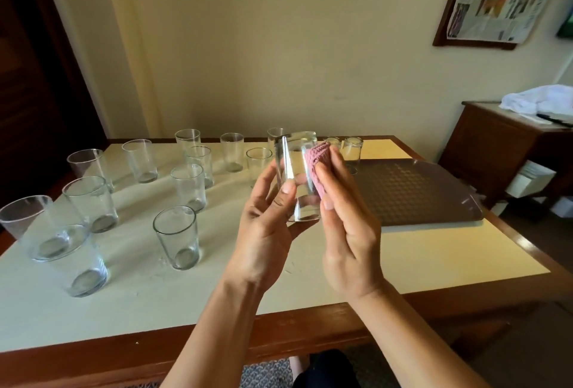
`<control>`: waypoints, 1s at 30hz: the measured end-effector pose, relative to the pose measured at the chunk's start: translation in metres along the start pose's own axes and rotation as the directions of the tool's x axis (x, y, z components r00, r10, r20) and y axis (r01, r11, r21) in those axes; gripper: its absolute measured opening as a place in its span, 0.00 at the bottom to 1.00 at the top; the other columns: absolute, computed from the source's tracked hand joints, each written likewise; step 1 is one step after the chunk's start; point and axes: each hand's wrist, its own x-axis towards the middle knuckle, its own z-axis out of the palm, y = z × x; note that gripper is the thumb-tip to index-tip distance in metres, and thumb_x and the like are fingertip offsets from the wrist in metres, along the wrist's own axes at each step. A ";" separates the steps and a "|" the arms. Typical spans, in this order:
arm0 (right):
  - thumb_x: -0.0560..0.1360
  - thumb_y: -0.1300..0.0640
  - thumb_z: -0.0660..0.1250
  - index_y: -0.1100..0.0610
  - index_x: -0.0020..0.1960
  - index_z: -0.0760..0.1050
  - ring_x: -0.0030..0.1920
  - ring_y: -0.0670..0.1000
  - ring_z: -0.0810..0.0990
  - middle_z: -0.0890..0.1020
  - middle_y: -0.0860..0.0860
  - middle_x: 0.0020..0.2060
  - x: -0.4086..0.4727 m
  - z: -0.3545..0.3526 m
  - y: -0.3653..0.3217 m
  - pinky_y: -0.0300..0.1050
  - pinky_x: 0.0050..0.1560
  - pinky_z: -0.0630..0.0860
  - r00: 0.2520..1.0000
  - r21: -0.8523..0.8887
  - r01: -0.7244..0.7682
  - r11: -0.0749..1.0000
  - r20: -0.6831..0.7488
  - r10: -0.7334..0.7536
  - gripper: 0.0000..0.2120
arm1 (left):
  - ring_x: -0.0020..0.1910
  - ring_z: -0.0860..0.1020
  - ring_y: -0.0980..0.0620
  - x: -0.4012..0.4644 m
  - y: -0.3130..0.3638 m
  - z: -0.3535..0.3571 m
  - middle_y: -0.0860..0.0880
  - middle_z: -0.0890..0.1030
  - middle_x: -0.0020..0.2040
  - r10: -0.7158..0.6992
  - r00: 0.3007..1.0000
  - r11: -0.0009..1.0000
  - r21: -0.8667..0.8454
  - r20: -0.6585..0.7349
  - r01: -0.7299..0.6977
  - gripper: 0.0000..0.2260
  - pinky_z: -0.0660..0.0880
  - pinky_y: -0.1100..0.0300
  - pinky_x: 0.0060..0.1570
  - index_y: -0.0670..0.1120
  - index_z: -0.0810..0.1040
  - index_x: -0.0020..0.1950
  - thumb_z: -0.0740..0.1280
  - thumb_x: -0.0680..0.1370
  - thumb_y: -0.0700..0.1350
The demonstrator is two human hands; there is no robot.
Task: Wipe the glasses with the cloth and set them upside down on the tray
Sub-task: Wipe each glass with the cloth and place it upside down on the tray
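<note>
Ribbed pink cloth point(316, 167) against smooth glass point(293, 176)

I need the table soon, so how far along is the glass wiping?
Nothing looks finished: no glass shows on the bare part of the tray. In hand: the left hand holds one glass while the right hand presses the pink cloth to it. Left: many upright glasses wait on the table.

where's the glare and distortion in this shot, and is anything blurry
Head view: wide-angle bending bows the table edges; a glare glint sits on the tray near corner; the held glass shows bright streaks; the far glasses behind the pink cloth look soft.
</note>
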 end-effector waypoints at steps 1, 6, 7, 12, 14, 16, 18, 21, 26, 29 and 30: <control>0.82 0.71 0.57 0.70 0.73 0.66 0.77 0.68 0.65 0.66 0.65 0.76 -0.007 0.002 -0.001 0.73 0.70 0.69 1.000 0.011 -0.003 1.000 0.018 0.003 0.20 | 0.62 0.80 0.41 0.001 0.002 0.001 0.42 0.81 0.68 0.021 1.000 1.000 0.016 -0.020 -0.021 0.26 0.79 0.44 0.61 0.43 0.71 0.76 0.70 0.78 0.46; 0.82 0.69 0.57 0.70 0.72 0.69 0.78 0.66 0.64 0.67 0.68 0.75 -0.041 0.009 0.001 0.67 0.75 0.65 0.999 -0.055 0.008 0.998 0.048 -0.005 0.19 | 0.62 0.81 0.44 0.001 0.002 0.000 0.43 0.84 0.62 -0.007 0.999 0.999 0.048 -0.043 0.009 0.20 0.73 0.44 0.63 0.45 0.81 0.66 0.65 0.82 0.56; 0.82 0.70 0.57 0.70 0.72 0.68 0.77 0.68 0.64 0.66 0.68 0.75 -0.034 0.008 0.003 0.70 0.73 0.66 0.999 -0.045 0.018 0.999 0.040 -0.016 0.19 | 0.67 0.79 0.42 -0.001 0.000 -0.002 0.43 0.82 0.67 -0.027 0.999 0.998 0.063 -0.026 0.029 0.21 0.71 0.41 0.67 0.45 0.78 0.71 0.60 0.85 0.55; 0.81 0.71 0.57 0.68 0.73 0.65 0.77 0.66 0.65 0.66 0.65 0.76 0.008 0.000 0.001 0.71 0.71 0.69 0.999 -0.046 0.030 0.998 -0.015 -0.030 0.20 | 0.67 0.78 0.35 0.000 -0.003 0.002 0.39 0.78 0.72 -0.008 1.000 0.999 0.049 -0.015 0.009 0.24 0.73 0.37 0.68 0.45 0.69 0.78 0.64 0.83 0.50; 0.82 0.71 0.57 0.69 0.74 0.65 0.78 0.67 0.64 0.65 0.66 0.77 -0.003 0.002 -0.001 0.72 0.71 0.68 1.000 -0.029 0.019 0.999 0.012 -0.018 0.21 | 0.57 0.82 0.41 0.003 0.003 0.004 0.39 0.81 0.66 0.020 0.999 0.999 0.032 -0.048 -0.018 0.25 0.79 0.46 0.58 0.41 0.71 0.77 0.68 0.81 0.48; 0.82 0.70 0.57 0.69 0.74 0.66 0.78 0.68 0.63 0.65 0.66 0.77 -0.027 0.007 -0.002 0.73 0.70 0.69 0.999 -0.009 -0.010 1.000 0.045 0.010 0.20 | 0.51 0.83 0.48 0.004 0.005 0.005 0.43 0.84 0.60 0.028 0.997 0.998 0.056 -0.074 -0.024 0.20 0.79 0.52 0.55 0.44 0.78 0.70 0.69 0.80 0.49; 0.83 0.68 0.57 0.70 0.73 0.66 0.78 0.66 0.63 0.66 0.67 0.76 -0.047 0.009 0.001 0.71 0.70 0.69 0.999 -0.037 -0.028 0.999 0.043 0.030 0.19 | 0.56 0.83 0.47 0.002 0.004 0.004 0.44 0.84 0.59 -0.012 0.997 0.999 0.041 -0.078 0.016 0.16 0.76 0.50 0.60 0.50 0.85 0.63 0.65 0.82 0.54; 0.82 0.70 0.57 0.70 0.73 0.66 0.77 0.68 0.64 0.66 0.67 0.76 -0.036 0.004 0.005 0.74 0.69 0.69 0.999 -0.014 -0.012 1.000 0.041 0.012 0.20 | 0.69 0.79 0.45 -0.005 -0.003 0.001 0.44 0.82 0.68 -0.074 0.997 0.996 0.053 -0.006 0.074 0.21 0.72 0.44 0.69 0.49 0.79 0.72 0.53 0.88 0.53; 0.80 0.75 0.59 0.68 0.74 0.65 0.78 0.67 0.64 0.65 0.65 0.76 -0.007 0.000 0.003 0.72 0.71 0.68 1.000 -0.037 -0.007 0.999 0.010 0.008 0.22 | 0.61 0.83 0.42 -0.002 -0.003 0.005 0.43 0.81 0.68 0.021 0.999 0.995 0.100 -0.036 -0.017 0.28 0.78 0.45 0.62 0.48 0.64 0.81 0.66 0.81 0.46; 0.82 0.72 0.57 0.69 0.73 0.67 0.79 0.67 0.62 0.65 0.66 0.77 -0.032 0.009 -0.001 0.70 0.73 0.66 0.997 -0.051 -0.015 0.999 0.075 0.019 0.20 | 0.62 0.83 0.46 0.001 0.004 0.006 0.43 0.83 0.67 0.046 0.994 0.993 0.113 -0.096 -0.035 0.30 0.78 0.49 0.60 0.49 0.67 0.80 0.69 0.79 0.52; 0.83 0.69 0.57 0.70 0.73 0.67 0.79 0.66 0.61 0.65 0.67 0.77 -0.041 0.011 0.000 0.69 0.74 0.66 0.997 -0.076 -0.019 0.997 0.076 0.025 0.19 | 0.65 0.81 0.46 0.001 0.005 0.004 0.43 0.82 0.68 0.026 0.997 0.994 0.112 -0.069 -0.018 0.27 0.76 0.47 0.65 0.50 0.68 0.80 0.66 0.81 0.55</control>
